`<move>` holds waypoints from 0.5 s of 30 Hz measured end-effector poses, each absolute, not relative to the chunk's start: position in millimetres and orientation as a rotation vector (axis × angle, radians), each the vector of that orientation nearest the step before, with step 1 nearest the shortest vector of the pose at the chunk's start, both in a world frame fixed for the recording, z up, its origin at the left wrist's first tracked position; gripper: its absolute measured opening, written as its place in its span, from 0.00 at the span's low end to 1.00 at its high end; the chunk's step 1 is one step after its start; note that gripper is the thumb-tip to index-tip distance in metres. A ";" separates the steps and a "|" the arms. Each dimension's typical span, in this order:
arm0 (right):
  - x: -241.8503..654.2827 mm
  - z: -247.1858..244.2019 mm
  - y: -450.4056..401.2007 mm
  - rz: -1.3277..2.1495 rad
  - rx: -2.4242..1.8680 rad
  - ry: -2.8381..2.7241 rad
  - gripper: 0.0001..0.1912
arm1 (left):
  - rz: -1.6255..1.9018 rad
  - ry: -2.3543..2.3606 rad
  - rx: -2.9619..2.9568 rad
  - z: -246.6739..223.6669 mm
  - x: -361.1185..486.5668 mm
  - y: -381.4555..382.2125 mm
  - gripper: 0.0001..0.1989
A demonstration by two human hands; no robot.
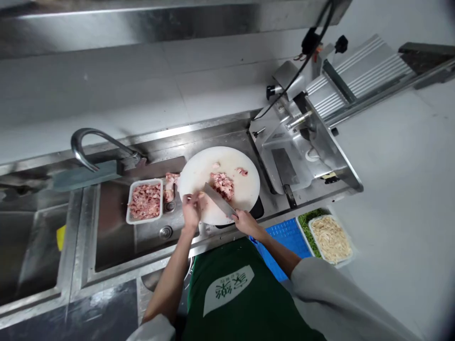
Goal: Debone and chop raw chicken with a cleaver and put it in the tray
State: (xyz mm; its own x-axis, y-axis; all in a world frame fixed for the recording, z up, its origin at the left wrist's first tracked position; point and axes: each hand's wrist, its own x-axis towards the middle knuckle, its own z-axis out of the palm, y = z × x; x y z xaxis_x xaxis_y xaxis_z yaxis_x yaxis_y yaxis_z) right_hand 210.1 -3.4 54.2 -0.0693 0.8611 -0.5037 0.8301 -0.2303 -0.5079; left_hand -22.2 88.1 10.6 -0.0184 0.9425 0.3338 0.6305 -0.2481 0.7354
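Observation:
My right hand point(244, 221) is wrapped round the handle of a cleaver point(219, 200), whose blade slants across a round white cutting board point(245, 189). Chopped meat point(223, 185) lies heaped just beyond the blade, with a smaller bit of meat point(242, 171) to its right and a pale one point(216, 165) near the far side. At the board's left edge, my left hand point(191, 209) has its fingers curled in against a pale pink piece of meat point(202, 201) beside the blade. The fingertips are partly hidden.
Left of the board, a white tub point(159, 208) of diced meat and a larger chunk of meat point(169, 186) sit over the sink point(149, 239). A faucet point(103, 137) arches behind. A metal slicer point(302, 137) stands right, with another cleaver point(286, 168). Below is a noodle-like food tub point(330, 238).

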 end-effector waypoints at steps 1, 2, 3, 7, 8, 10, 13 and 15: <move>210.6 55.2 -1.3 1.190 -2.128 -1.933 0.13 | 1.143 1.606 1.885 -2.0 -15.7 73.3 0.12; 209.4 58.0 0.7 1.185 -2.146 -1.948 0.13 | 1.134 1.577 1.863 -12.2 -11.0 60.2 0.13; 206.5 62.9 3.0 1.178 -2.162 -1.968 0.13 | 1.127 1.552 1.836 -19.5 -8.8 48.7 0.14; 180.9 97.1 16.9 1.027 -2.138 -2.012 0.16 | 1.197 1.647 1.769 -27.1 -20.7 16.8 0.12; 172.4 105.6 21.9 0.960 -2.112 -2.005 0.18 | 1.244 1.703 1.766 -26.5 -25.3 12.3 0.09; 155.1 115.3 32.4 0.837 -2.063 -1.988 0.21 | 1.330 1.767 1.776 -26.2 -31.3 7.6 0.08; 136.6 104.6 44.1 0.830 -2.006 -2.034 0.21 | 1.291 1.672 1.890 -30.8 -29.8 10.0 0.08; 134.8 86.5 45.3 0.968 -2.007 -2.096 0.21 | 1.209 1.588 1.964 -36.0 -25.7 15.1 0.09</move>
